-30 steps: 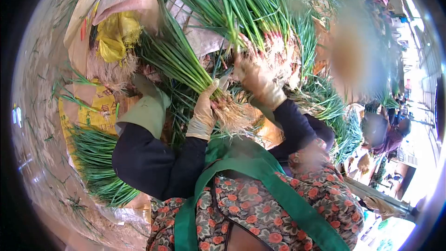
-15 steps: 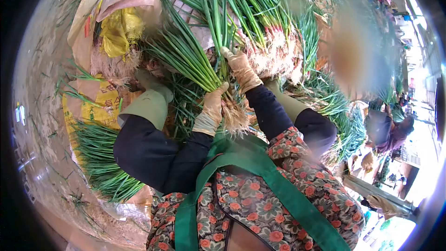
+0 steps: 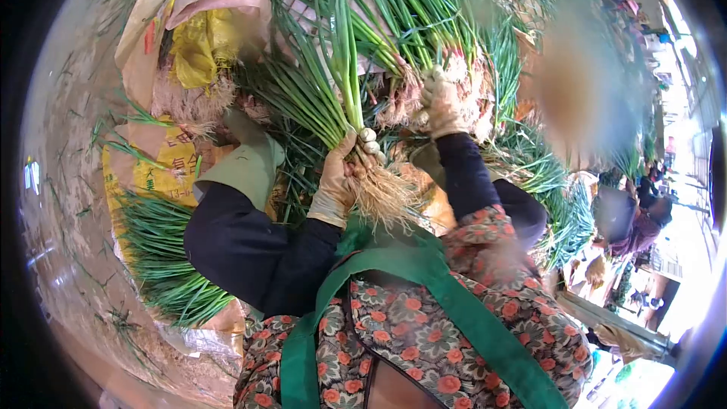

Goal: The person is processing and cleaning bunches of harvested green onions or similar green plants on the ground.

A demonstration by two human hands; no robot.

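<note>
My left hand, in a pale, soiled glove, is closed around a bunch of green onions just above the roots. The roots hang towards my lap, and the long green leaves point away from me. My gloved right hand is at the root end of a heap of green onions in front of me. Its fingers are curled in among the pinkish stems and roots; exactly which stalks they grip is partly hidden.
To the left, more green onions lie on a yellow printed sack. A pink sack with yellow plastic stands at the upper left. Loose green onions lie on the right, where another person sits. A blurred smudge covers part of the upper right.
My right hand has left the bunch and moved right to the heap's roots. My left hand still holds the bunch, now turned so its roots fan out to the right.
</note>
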